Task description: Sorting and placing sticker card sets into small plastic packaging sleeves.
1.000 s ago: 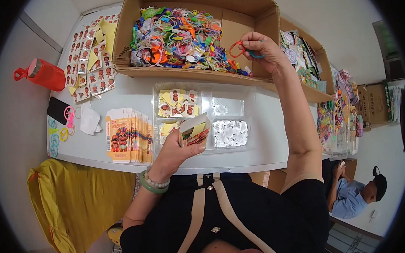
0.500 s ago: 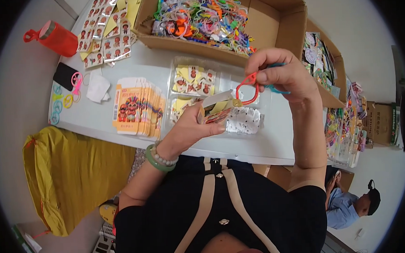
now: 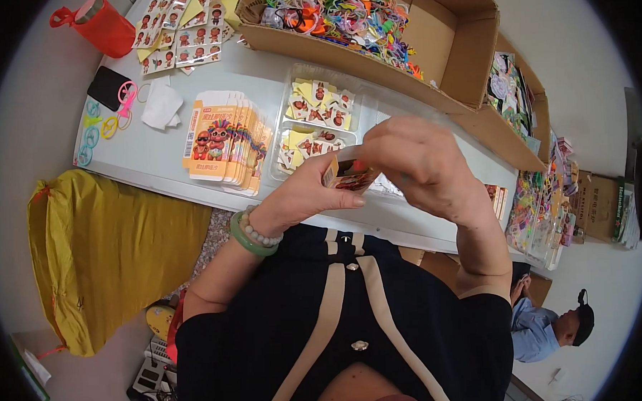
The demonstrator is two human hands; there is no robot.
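My left hand (image 3: 310, 194) grips a small printed carton (image 3: 330, 174), its top open. Curled over that opening is my right hand (image 3: 423, 160), fingers closed and tips hidden. A bit of red (image 3: 357, 166) shows at the carton's mouth, beside the right fingers. Just beyond the left hand, a clear divided tray (image 3: 287, 119) holds cut stickers (image 3: 324, 103) with yellow backing pieces. To the left lies a fanned stack of flat orange cartons (image 3: 222, 144). My right hand covers part of the tray's right side.
A cardboard box (image 3: 465, 58) of tangled colourful cords (image 3: 349, 20) stands at the back. Sticker sheets (image 3: 185, 34), a red bottle (image 3: 102, 31), a black phone (image 3: 108, 88) and a tissue (image 3: 162, 105) lie left. More boxes (image 3: 528, 105) and a person (image 3: 545, 327) are at the right.
My right hand has come down and left onto the carton's mouth, bringing the red cord loop with it. The left hand still holds the carton. The view has shifted.
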